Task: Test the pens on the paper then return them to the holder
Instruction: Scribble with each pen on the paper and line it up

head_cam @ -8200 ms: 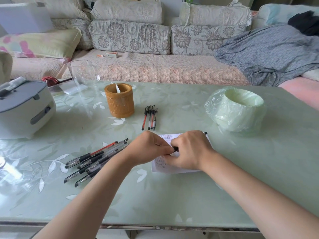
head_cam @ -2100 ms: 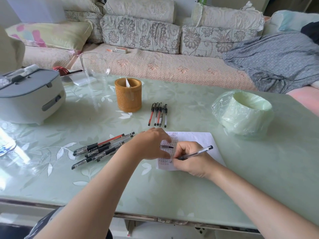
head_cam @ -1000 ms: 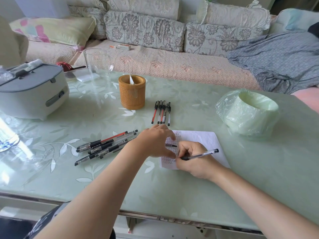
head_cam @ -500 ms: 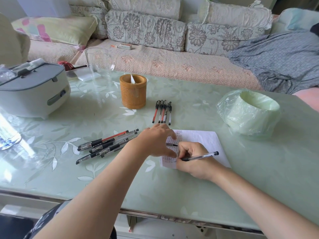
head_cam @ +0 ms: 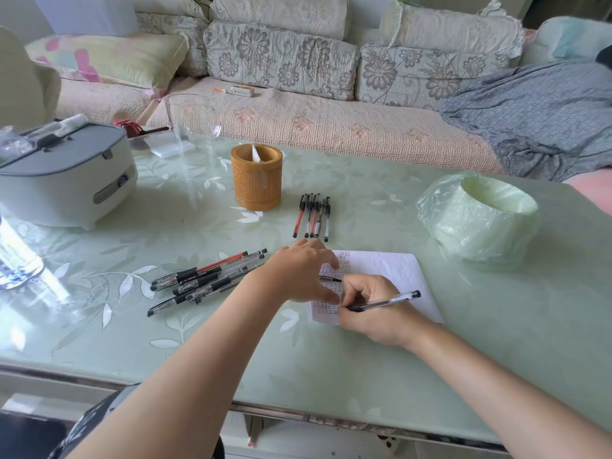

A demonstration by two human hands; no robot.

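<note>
One long floral sofa (head_cam: pixel 331 127) across the top of the frame, with one grey blanket (head_cam: pixel 536 117) heaped at upper right. Below it, one pale green glass-topped table (head_cam: pixel 496 342) filling the middle and lower frame.

At left on the table, one grey-lidded white appliance (head_cam: pixel 63 180). At right, one plastic-wrapped green roll (head_cam: pixel 480 217). Toward the upper left, one clear glass vessel (head_cam: pixel 192 124). Just right of that, one round brown holder (head_cam: pixel 256 183), upright, with something white poking out of its mouth.

At centre, one sheet of paper (head_cam: pixel 390 270), rows of small marks on its left part, partly covered by both hands. Left hand (head_cam: pixel 301 273) flat on the paper's left edge, fingers straight and spread, pressing down. Right hand (head_cam: pixel 374 316) curled round one clear pen (head_cam: pixel 390 299), tip down on the paper.

Five pens (head_cam: pixel 313 217) side by side in a neat row between holder and paper, apart from both hands. Left of centre, a loose overlapping pile of pens (head_cam: pixel 205 281), roughly seven, exact count unclear. One thin black piece (head_cam: pixel 329 278) on the paper, peeking from under the left fingers, identity unclear.
</note>
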